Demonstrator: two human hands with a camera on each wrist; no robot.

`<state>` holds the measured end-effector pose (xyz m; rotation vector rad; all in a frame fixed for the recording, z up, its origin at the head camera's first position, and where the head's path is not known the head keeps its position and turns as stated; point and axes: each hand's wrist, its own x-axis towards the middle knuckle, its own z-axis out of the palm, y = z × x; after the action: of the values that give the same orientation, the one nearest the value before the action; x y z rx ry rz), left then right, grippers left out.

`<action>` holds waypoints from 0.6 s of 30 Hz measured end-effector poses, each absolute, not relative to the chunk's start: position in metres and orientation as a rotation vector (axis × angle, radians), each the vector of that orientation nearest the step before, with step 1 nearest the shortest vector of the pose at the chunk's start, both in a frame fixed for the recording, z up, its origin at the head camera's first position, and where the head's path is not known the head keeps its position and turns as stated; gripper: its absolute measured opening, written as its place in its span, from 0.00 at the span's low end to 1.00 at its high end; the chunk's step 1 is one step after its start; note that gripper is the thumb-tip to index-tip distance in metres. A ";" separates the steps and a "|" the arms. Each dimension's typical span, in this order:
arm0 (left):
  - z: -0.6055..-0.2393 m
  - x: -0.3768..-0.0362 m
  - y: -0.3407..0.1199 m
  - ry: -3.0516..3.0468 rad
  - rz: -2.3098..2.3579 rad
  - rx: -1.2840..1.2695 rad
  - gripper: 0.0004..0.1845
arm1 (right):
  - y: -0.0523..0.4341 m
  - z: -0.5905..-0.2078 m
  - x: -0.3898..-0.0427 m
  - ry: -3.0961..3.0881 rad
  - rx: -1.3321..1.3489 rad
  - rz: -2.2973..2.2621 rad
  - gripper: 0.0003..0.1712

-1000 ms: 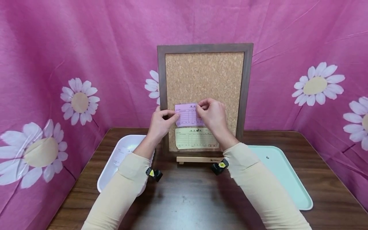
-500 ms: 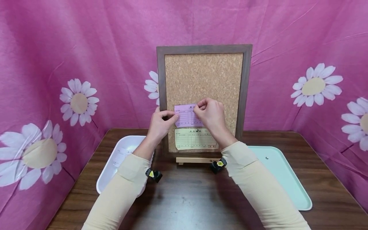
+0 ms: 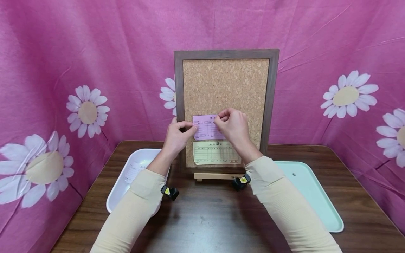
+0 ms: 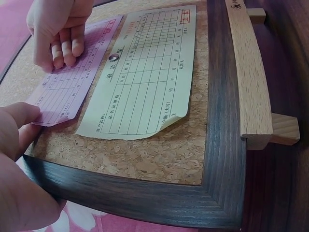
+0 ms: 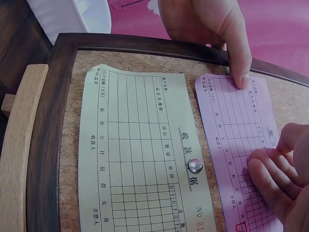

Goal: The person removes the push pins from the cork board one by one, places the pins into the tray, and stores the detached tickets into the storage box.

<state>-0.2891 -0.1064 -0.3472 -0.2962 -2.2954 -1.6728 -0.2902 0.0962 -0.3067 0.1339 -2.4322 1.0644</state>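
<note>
Pink slip [image 3: 205, 127], yellow slip [image 3: 215, 153], pink daisy cloth [image 3: 88, 70]

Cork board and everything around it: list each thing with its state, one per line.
Cork board: upright on a wooden stand.
Yellow slip: pinned, one corner curled.
Pink slip: held flat against the cork, no pin visible.
Left hand: presses the pink slip's left edge.
Right hand: fingers curled at its top.
White tray: holds paper.
Green tray: one small pin inside.

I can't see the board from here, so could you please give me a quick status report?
Left hand presses the pink slip to the cork board. Right hand pinches at its top edge. Yellow slip pinned just below, clear of it.
</note>
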 end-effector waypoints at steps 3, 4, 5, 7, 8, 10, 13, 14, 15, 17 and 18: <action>-0.347 -0.289 -0.106 -2.296 -1.679 -0.297 0.14 | 0.097 -0.307 -0.290 -2.430 0.135 1.079 0.09; -0.347 -0.289 -0.106 -2.296 -1.684 -0.296 0.14 | 0.097 -0.307 -0.290 -2.429 0.135 1.083 0.09; -0.347 -0.289 -0.106 -2.298 -1.687 -0.294 0.14 | 0.097 -0.307 -0.290 -2.427 0.135 1.085 0.09; -0.346 -0.288 -0.106 -2.305 -1.686 -0.288 0.14 | 0.097 -0.308 -0.290 -2.426 0.134 1.089 0.09; -0.347 -0.288 -0.106 -2.307 -1.687 -0.288 0.14 | 0.097 -0.308 -0.290 -2.426 0.134 1.088 0.09; -0.346 -0.288 -0.106 -2.303 -1.692 -0.292 0.14 | 0.097 -0.308 -0.290 -2.424 0.137 1.084 0.09; -0.346 -0.289 -0.106 -2.294 -1.694 -0.298 0.14 | 0.097 -0.308 -0.290 -2.424 0.143 1.081 0.09; -0.346 -0.289 -0.106 -2.288 -1.697 -0.301 0.13 | 0.097 -0.308 -0.290 -2.423 0.146 1.080 0.09; -0.346 -0.289 -0.106 -2.285 -1.696 -0.303 0.13 | 0.097 -0.308 -0.290 -2.423 0.148 1.078 0.09; -0.346 -0.289 -0.107 -2.284 -1.691 -0.306 0.14 | 0.097 -0.308 -0.290 -2.422 0.151 1.076 0.09; -0.346 -0.289 -0.107 -2.284 -1.691 -0.305 0.14 | 0.097 -0.308 -0.290 -2.422 0.153 1.075 0.09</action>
<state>-0.2893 -0.1067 -0.3462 -0.3049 -2.2838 -1.6909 -0.2904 0.0973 -0.3080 0.1530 -2.4217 1.0753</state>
